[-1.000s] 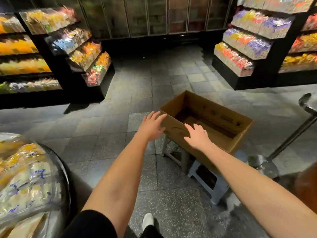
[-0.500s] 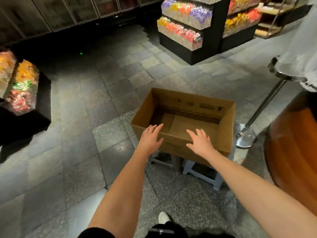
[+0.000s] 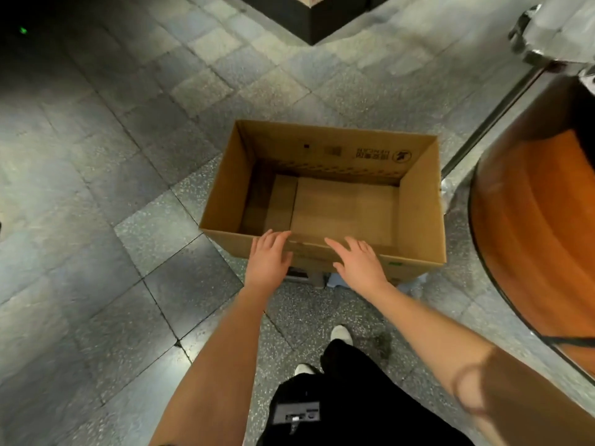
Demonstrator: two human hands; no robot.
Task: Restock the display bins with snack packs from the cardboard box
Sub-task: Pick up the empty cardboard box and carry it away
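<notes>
An open cardboard box (image 3: 418, 204) stands on a small stool in the middle of the view. Only its bare cardboard bottom shows inside; no snack packs are visible. My left hand (image 3: 269, 262) reaches to the box's near wall with straight fingers at the rim. My right hand (image 3: 359, 262) lies beside it, fingers spread over the same near rim. Neither hand holds anything. No display bin is in view.
The black base of a shelf unit (image 3: 309, 17) stands at the top. A round orange-brown stand (image 3: 531, 236) fills the right side, with a metal pole (image 3: 492, 114) next to it. Grey tiled floor (image 3: 112, 188) stretches to the left. My legs and white shoes (image 3: 341, 334) are below.
My view has tilted down and moved closer over the box, so the snack shelves have left the frame. Both hands stay stretched toward the box's near rim.
</notes>
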